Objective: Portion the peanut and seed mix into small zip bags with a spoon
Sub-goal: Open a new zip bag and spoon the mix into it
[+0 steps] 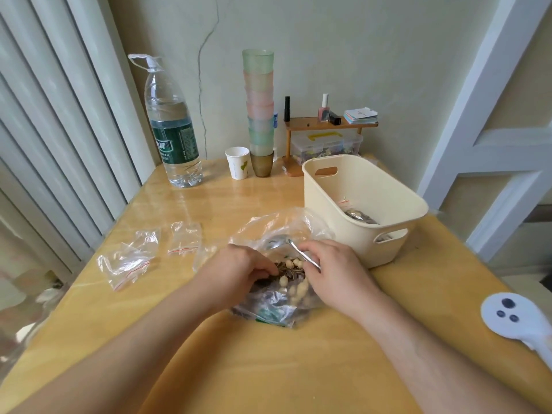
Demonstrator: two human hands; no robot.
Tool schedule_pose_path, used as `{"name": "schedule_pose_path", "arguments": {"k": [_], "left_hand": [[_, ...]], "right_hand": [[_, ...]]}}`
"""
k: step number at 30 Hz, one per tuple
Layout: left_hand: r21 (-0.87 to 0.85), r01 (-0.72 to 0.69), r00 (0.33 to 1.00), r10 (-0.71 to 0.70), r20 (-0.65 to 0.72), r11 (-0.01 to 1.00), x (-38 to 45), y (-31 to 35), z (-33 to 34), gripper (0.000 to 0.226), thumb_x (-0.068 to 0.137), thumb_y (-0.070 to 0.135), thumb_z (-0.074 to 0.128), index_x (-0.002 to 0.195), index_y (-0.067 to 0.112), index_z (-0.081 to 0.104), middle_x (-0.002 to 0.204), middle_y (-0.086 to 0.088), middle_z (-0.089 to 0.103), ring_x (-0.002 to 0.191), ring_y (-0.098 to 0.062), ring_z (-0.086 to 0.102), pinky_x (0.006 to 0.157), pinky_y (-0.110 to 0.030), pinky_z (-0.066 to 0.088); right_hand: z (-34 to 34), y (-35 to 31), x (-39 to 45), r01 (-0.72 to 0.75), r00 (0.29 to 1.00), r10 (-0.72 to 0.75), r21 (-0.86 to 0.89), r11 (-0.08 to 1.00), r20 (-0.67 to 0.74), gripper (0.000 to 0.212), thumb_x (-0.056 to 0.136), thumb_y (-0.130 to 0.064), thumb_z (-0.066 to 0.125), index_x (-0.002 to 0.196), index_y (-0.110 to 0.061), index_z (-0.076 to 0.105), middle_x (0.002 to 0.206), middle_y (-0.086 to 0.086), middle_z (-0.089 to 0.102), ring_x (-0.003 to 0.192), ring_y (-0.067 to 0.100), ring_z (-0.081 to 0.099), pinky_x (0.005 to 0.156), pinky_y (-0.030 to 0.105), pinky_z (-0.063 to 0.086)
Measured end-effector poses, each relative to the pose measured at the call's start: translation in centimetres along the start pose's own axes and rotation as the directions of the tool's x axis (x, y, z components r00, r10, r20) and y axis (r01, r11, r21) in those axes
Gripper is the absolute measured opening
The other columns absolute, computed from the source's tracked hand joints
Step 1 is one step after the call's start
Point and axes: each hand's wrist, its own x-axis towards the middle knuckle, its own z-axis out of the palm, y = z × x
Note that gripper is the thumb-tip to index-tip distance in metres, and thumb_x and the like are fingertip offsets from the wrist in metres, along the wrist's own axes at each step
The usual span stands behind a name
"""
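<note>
At lower centre, the right hand [334,270] grips a metal spoon [294,251] over the big clear bag of peanut and seed mix [286,282]. The left hand [239,268] pinches that bag's edge. Empty small zip bags [131,258] lie at centre left, a cream basket [358,204] at centre right.

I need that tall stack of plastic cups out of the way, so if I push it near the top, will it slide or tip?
Probably tip: the cup stack is tall, narrow, resting on one small brown cup. Likely light, so it should topple easily.

One head-worn wide-angle view, looking forward and down, close over the bench [209,354], facing the wall [358,55].
</note>
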Motion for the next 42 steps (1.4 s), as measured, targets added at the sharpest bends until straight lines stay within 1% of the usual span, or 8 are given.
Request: {"name": "schedule_pose_path", "arguments": {"k": [4,9,15,22,26,30,35,42], "left_hand": [[-0.125,0.151,0.980,-0.165,-0.109,0.981,-1.8,-0.8,0.1,0.024,0.095,0.016,0.074,0.109,0.034,0.079,0.097,0.016,0.077,0.079,0.001,0.063,0.076,-0.010,0.048],[-0.258,0.252,0.872,-0.334,-0.359,0.933,-3.5,-1.8,-1.4,0.016,0.096,0.018,0.073,0.104,0.030,0.079,0.097,0.022,0.072,0.089,0.003,0.063,0.075,-0.017,0.049],[0.211,0.572,0.817,-0.530,-0.227,0.793,-4.1,-8.8,-4.4,0.034,0.094,0.024,0.062,0.126,0.029,0.072,0.125,0.005,0.072,0.120,-0.029,0.056,0.096,-0.038,0.045],[0.469,0.533,0.845,-0.466,-0.262,0.704,-3.7,-10.6,-2.2,0.028,0.102,0.036,0.051,0.099,0.032,0.079,0.104,0.012,0.076,0.108,-0.021,0.059,0.084,-0.037,0.033],[0.136,0.556,0.758,-0.434,-0.487,0.820,-2.8,-8.3,-5.0,0.020,0.101,0.033,0.059,0.098,0.025,0.077,0.093,0.009,0.075,0.089,-0.022,0.067,0.078,-0.036,0.047],[-0.291,0.264,0.786,-0.381,-0.487,0.919,-0.7,1.2,-6.2,0.005,0.096,0.028,0.070,0.093,0.029,0.074,0.082,0.019,0.073,0.075,-0.001,0.068,0.065,-0.015,0.051],[-0.649,0.229,0.770,-0.543,-0.335,0.725,0.5,4.4,-2.0,0.009,0.092,0.024,0.076,0.084,0.026,0.074,0.071,0.011,0.073,0.063,-0.002,0.066,0.063,-0.024,0.053],[-0.820,0.166,0.800,-0.561,-0.212,0.547,-1.1,4.0,-0.3,0.013,0.087,0.012,0.082,0.092,0.023,0.076,0.087,0.003,0.080,0.086,-0.016,0.078,0.084,-0.046,0.064]], "right_hand": [[1.2,-0.5,0.4,0.009,0.999,-0.008,-0.006,1.000,0.039,0.032,0.093,-0.018,0.067,0.123,-0.026,0.073,0.103,-0.010,0.057,0.095,0.018,0.062,0.094,0.032,0.050],[0.6,-1.7,1.4,0.023,1.000,-0.024,-0.017,1.000,-0.018,0.023,0.094,-0.027,0.066,0.114,-0.028,0.076,0.099,-0.009,0.055,0.089,0.015,0.060,0.089,0.034,0.052],[1.8,-4.9,2.8,0.193,0.981,-0.193,0.024,0.981,-0.017,0.024,0.099,-0.031,0.058,0.118,-0.030,0.073,0.101,-0.015,0.051,0.098,0.009,0.052,0.088,0.031,0.051],[4.3,-3.8,2.0,0.187,0.982,-0.185,0.072,0.980,-0.039,0.018,0.099,-0.027,0.063,0.112,-0.027,0.076,0.105,-0.015,0.059,0.104,0.008,0.054,0.092,0.031,0.052],[3.9,-3.6,2.0,0.194,0.974,-0.176,0.129,0.972,-0.139,0.016,0.095,-0.021,0.065,0.104,-0.027,0.078,0.096,-0.015,0.061,0.092,0.006,0.058,0.084,0.031,0.055],[3.4,-4.1,1.8,0.226,0.950,-0.124,0.352,0.908,-0.288,0.020,0.093,-0.027,0.069,0.110,-0.024,0.077,0.091,-0.013,0.069,0.080,0.009,0.064,0.075,0.026,0.055],[3.6,-4.2,1.4,0.061,0.994,0.022,0.736,0.674,-0.103,0.026,0.088,-0.049,0.061,0.111,-0.048,0.071,0.106,-0.007,0.076,0.101,0.018,0.073,0.092,0.049,0.059],[3.8,-4.1,1.5,0.153,0.981,-0.075,0.479,0.865,-0.178,0.039,0.091,-0.052,0.057,0.104,-0.022,0.077,0.100,-0.012,0.065,0.099,0.012,0.066,0.083,0.036,0.056]]}}
